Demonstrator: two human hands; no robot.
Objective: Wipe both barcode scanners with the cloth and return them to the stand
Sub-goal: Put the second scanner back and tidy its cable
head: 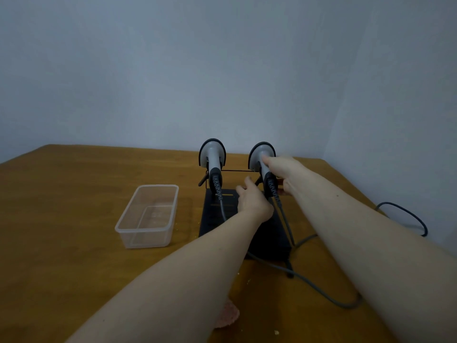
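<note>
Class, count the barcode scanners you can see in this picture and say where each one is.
2. The left scanner sits on the black stand, untouched. The right scanner sits beside it on the same stand, gripped by the right hand. None seems hidden.

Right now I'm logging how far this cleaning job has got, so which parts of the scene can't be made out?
All in the head view:
- Pink cloth: mostly hidden under the left forearm.
- Right scanner: handle covered by the right hand, grip unclear.
- Left hand: fingertips hidden, contact with the stand unclear.
- Cables: ends hidden behind the right forearm.
- Cleanliness of the left scanner: too dim.
</note>
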